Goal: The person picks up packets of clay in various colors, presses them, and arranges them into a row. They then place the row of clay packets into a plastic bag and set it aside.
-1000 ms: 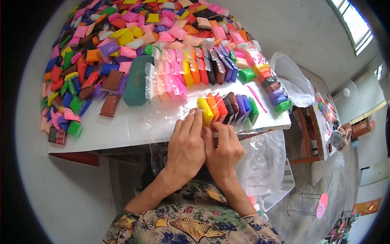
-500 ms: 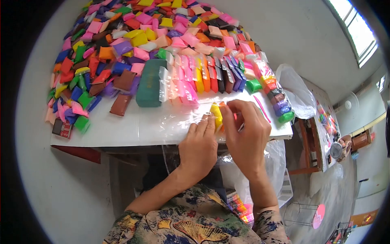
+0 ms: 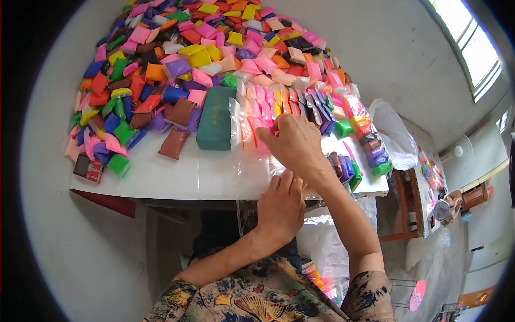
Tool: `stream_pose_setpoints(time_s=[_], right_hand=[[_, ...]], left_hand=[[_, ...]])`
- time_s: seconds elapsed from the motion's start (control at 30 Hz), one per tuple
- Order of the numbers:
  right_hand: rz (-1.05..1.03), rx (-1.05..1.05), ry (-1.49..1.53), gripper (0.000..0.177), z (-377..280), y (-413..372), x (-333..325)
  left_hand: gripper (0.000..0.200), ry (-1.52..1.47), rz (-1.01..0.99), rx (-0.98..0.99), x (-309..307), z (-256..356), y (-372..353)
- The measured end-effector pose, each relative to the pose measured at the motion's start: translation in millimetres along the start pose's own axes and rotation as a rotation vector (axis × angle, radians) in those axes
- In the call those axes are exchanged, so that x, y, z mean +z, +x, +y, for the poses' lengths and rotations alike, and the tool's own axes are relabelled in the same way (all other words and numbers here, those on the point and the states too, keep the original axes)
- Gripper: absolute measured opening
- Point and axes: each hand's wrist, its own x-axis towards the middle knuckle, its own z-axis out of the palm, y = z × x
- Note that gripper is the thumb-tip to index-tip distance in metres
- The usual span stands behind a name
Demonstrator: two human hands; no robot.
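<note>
Head view shows right hand (image 3: 295, 142) beside pink packets (image 3: 256, 109).

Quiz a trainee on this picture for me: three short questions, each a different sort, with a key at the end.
1. True or false: in the picture, the green block is left of the upright row of packets.

2. Which of the person's hands is at that row?
A) left
B) right
C) both

3. Fill in the colour: at the near end of the filled bag, by the table's right corner, is a ____ packet.

Key:
1. True.
2. B, the right hand.
3. Green.
</note>
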Motion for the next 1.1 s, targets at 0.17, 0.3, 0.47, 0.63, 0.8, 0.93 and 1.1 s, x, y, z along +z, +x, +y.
stream_pose_setpoints(time_s=[0.17,0.3,0.47,0.63,0.8,0.93,1.1], right_hand=[[0.052,-0.009,-0.13,0.037,-9.6,4.4,9.9],[0.032,0.012,-0.148,0.037,-12.9,5.2,13.6],[0.012,-0.012,-0.187,0.036,-7.3,4.3,11.7],[0.237,-0.002,-0.077,0.027,-6.8,-12.5,-12.5],[0.55,0.069,0.441,0.024,3.0,-69.9,-52.3],[0.632,0.269,0.718,0.02,14.5,-134.8,-38.6],[0.561,0.336,0.781,0.028,10.9,-165.7,-12.8]], left_hand=[[0.03,-0.041,0.008,0.018,0.5,-1.6,0.4],[0.023,-0.063,0.043,0.05,0.7,-2.9,-0.6],[0.024,-0.067,-0.004,0.015,-1.9,-1.5,-1.3],[0.036,-0.028,-0.018,0.007,-1.6,-0.7,0.0],[0.056,-0.013,0.009,0.029,0.8,-4.6,-0.5],[0.059,-0.085,-0.028,0.015,-5.0,-5.3,-0.2],[0.062,-0.291,-0.052,-0.02,-18.5,-7.2,-4.7]])
